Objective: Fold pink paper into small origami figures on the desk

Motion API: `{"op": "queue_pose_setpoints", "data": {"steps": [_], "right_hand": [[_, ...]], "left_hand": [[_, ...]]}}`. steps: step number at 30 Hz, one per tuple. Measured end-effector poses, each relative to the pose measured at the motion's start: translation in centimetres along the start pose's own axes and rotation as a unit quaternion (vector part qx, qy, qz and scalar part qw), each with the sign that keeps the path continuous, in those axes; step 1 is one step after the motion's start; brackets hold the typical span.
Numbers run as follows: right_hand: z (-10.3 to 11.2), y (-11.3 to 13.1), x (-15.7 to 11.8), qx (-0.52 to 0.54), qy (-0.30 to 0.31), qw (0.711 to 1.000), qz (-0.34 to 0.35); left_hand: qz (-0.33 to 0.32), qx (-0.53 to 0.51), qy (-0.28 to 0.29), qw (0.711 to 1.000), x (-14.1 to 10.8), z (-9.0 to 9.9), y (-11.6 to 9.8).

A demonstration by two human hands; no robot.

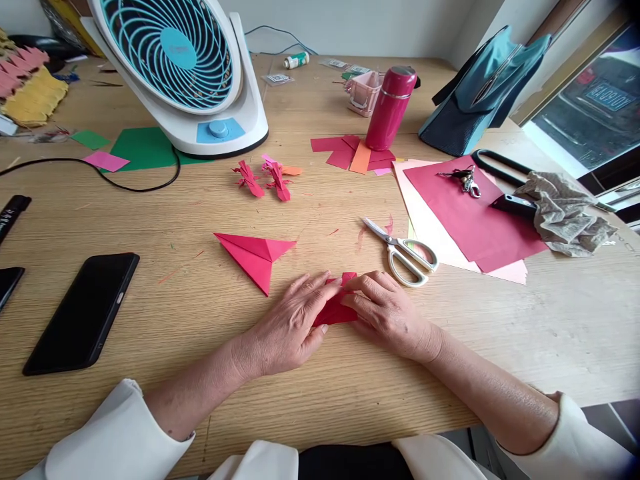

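Observation:
A small piece of folded red paper [336, 311] lies on the table between my hands. My left hand [295, 323] holds its left side, fingers stretched over the paper and thumb along the near edge. On the right side, my right hand [387, 313] grips the same paper with curled fingers, their tips partly hidden. Both hands cover much of the paper, so its full shape cannot be seen. A red folded paper triangle [257, 253] rests just beyond my left hand. White-handled scissors [407, 257] lie beyond my right hand, blades pointing up and left.
Folded red paper figures [277, 181] sit farther back, near a fan [220, 130]. A red bottle [393, 110] stands by red paper strips [343, 159]. To the right are red sheets [450, 207], a grey cloth [570, 207] and a blue bag [480, 93]; a phone [83, 313] lies left.

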State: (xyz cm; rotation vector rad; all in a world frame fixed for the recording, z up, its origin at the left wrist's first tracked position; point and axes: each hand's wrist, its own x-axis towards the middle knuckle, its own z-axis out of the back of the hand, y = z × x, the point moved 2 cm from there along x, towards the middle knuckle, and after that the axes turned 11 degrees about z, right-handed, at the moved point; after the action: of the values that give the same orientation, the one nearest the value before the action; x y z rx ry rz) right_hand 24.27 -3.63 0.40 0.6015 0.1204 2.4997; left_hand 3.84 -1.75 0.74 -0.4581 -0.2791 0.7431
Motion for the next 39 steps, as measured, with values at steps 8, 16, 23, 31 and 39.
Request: {"op": "queue_pose_setpoints", "data": {"steps": [8, 16, 23, 31, 39], "right_hand": [[0.0, 0.3, 0.2, -0.012, 0.005, 1.0, 0.027], [0.1, 0.5, 0.3, -0.027, 0.022, 0.999, 0.015], [0.1, 0.6, 0.1, -0.018, 0.012, 1.0, 0.0], [-0.1, 0.4, 0.2, 0.071, -0.013, 0.995, -0.068], [0.2, 0.0, 0.5, 0.154, -0.043, 0.982, -0.1]], "left_hand": [[0.018, -0.056, -0.02, 0.998, 0.0, 0.3, 0.6], [0.006, 0.03, -0.091, 0.995, -1.2, 0.5, 0.1], [0.024, 0.022, -0.091, 0.995, -1.6, 0.2, 0.0], [0.045, -0.039, -0.105, 0.993, -1.6, -0.2, -0.1], [0.104, -0.066, -0.097, 0.988, -1.5, -0.2, -0.3]]}}
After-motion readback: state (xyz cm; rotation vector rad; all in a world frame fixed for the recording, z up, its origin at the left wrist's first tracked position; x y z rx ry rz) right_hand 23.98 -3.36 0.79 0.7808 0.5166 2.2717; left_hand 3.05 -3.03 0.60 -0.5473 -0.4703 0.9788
